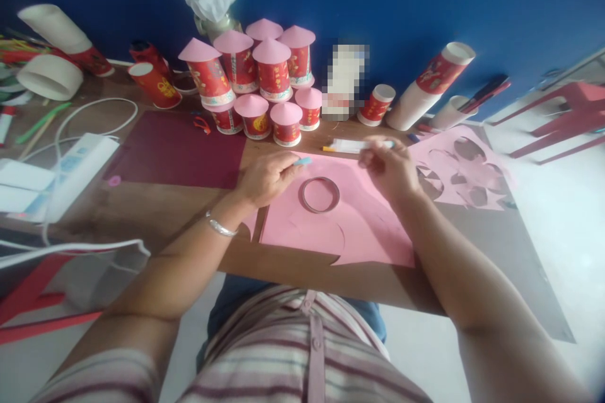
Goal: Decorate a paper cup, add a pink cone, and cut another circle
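Observation:
My left hand point(269, 179) is closed, thumb and fingers pinching a small light-blue cap point(303, 161) above the far edge of the pink paper point(302, 230). Opposite it, my right hand point(390, 167) has its fingers drawn together around a slim pen-like thing point(388, 145), of which a light-blue end shows; the rest is blurred or covered by the fingers. On the pink paper between the hands lies a thin round ring point(321, 195). Curved lines or cuts mark the sheet, and its near edge has a scooped-out piece.
Red paper cups with pink cone tops point(271, 66) stand stacked by the blue wall. A white stick-like item point(345, 146) lies beyond the paper. At right are cut-out pink scraps point(460, 170) and a leaning cup stack point(430, 85). White cables point(59, 157) and a maroon sheet point(184, 151) lie left.

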Tool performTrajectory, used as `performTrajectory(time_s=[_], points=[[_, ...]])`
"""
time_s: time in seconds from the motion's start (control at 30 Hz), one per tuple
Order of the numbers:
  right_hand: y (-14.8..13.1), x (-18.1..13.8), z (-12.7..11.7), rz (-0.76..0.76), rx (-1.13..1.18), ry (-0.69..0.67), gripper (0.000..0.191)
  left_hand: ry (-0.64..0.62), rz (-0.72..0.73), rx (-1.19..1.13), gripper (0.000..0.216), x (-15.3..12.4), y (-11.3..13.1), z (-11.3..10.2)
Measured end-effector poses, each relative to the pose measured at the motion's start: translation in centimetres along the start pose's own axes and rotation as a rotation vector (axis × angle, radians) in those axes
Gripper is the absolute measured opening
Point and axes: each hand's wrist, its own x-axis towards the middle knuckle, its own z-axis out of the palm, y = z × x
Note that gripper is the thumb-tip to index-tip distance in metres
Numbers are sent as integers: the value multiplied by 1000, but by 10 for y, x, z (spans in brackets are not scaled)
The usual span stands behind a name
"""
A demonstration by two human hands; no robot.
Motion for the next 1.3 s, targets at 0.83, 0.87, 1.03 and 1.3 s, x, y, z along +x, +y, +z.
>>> performTrajectory(time_s=[0.83,0.87,1.03,1.3], points=[[16,11,-31,-32,97,113,31,-192,34,273,29,66,12,41],[17,11,-31,-31,93,116,30,-176,47,271,29,57,17,35],[23,13,-28,12,126,126,33,-239,139,213,29,19,43,10],[23,8,-26,65,150,101,31,-347,191,213,60,2,46,8]])
